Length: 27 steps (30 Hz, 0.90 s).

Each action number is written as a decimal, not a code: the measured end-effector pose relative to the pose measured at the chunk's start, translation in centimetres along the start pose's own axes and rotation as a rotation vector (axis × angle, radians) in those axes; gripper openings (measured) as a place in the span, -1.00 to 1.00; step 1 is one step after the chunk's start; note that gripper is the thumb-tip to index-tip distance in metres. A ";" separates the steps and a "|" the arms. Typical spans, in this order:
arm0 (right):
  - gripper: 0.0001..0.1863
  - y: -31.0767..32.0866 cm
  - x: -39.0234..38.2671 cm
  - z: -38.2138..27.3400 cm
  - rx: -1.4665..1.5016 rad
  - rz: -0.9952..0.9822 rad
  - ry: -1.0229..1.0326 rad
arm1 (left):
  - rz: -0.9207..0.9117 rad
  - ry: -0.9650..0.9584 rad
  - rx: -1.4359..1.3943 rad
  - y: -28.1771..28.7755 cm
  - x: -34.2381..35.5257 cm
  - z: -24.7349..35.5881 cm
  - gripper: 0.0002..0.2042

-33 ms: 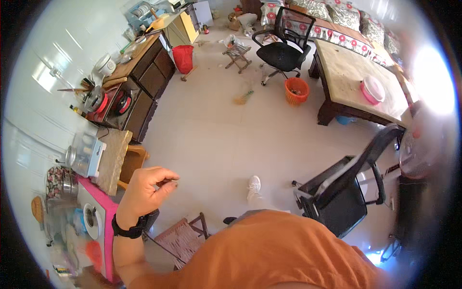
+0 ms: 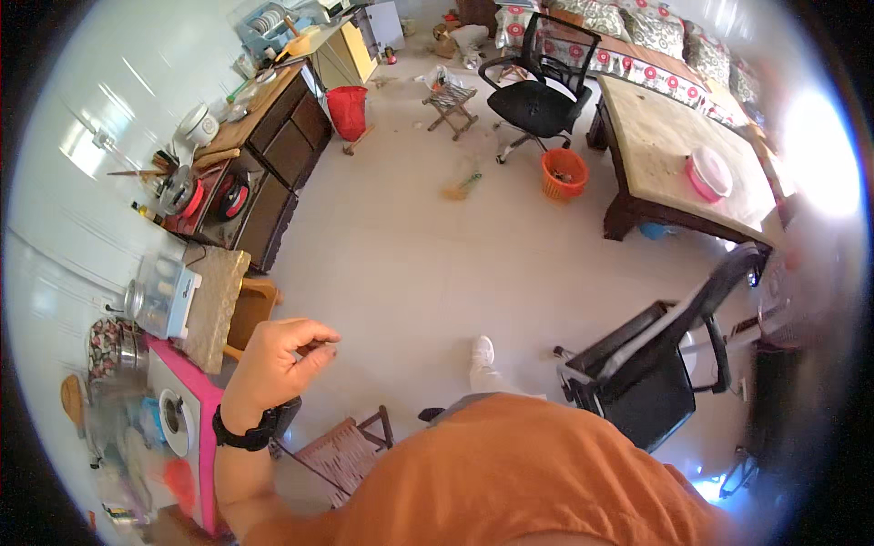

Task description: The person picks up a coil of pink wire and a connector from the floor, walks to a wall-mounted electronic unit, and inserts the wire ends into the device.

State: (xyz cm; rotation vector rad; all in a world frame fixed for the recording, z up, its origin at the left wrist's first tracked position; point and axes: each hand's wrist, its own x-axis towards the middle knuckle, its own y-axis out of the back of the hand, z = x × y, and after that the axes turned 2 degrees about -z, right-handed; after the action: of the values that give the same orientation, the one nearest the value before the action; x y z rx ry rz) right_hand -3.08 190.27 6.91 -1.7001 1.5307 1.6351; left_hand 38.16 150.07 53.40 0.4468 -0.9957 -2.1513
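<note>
My left hand (image 2: 284, 360) is raised over the floor at the lower left, a black watch (image 2: 244, 429) on its wrist. Its thumb and fingertips are drawn together in a pinch; whatever they hold, if anything, is too small or hidden to make out. Nearest to it stand a stone-topped side table (image 2: 211, 314) with a yellow-brown stool (image 2: 262, 293) beside it, and a pink-edged table (image 2: 208, 428) bearing a plate (image 2: 175, 422). Below the hand is a folding stool (image 2: 341, 455) with a woven seat. My right hand does not show.
A black office chair (image 2: 645, 400) stands close on my right, another (image 2: 533, 105) farther off. An orange basket (image 2: 564, 175) is beside a low stone-topped table (image 2: 669, 136). Dark cabinets (image 2: 287, 136) line the left wall, by a red bucket (image 2: 347, 113). A broom head (image 2: 462, 187) lies on the floor.
The view has shifted very slightly, so the chairs and tables sit a few pixels lower. My left hand keeps its pinched shape and place.
</note>
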 end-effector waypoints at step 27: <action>-0.90 29.5 28.2 -46.2 -0.004 0.040 -0.040 | -0.213 0.323 -0.016 21.4 45.4 -35.3 -0.69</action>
State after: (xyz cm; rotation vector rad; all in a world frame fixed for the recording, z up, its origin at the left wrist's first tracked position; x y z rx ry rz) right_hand -10.71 129.14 8.35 -1.6391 1.5531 1.6822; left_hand 36.74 89.12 46.52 0.8955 -0.7763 -2.1782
